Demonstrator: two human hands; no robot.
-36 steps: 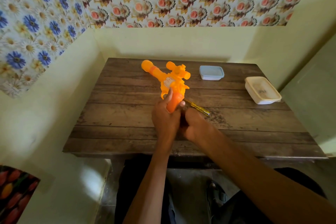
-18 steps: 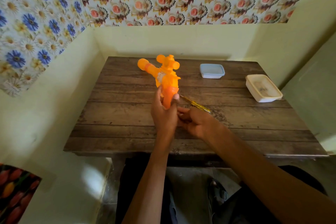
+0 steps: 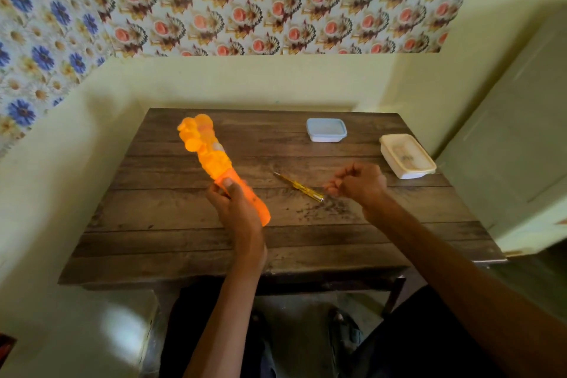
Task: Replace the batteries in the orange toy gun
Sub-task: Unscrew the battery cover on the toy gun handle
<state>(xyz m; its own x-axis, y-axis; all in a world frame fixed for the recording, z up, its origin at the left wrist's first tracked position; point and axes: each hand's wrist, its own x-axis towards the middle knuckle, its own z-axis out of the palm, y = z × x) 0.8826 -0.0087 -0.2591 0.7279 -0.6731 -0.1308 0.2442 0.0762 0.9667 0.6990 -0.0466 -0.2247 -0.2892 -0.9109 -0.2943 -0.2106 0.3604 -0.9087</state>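
Looking down at the wooden table [image 3: 184,224], I see the orange toy gun [image 3: 211,156] held above its left half, with the left hand [image 3: 237,212] gripping the handle. The right hand [image 3: 359,182], curled, hangs over the table's right half; I cannot tell whether it holds anything.

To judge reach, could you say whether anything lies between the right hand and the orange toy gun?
Only the screwdriver, flat on the table, lies between the right hand and the toy gun the left hand grips.
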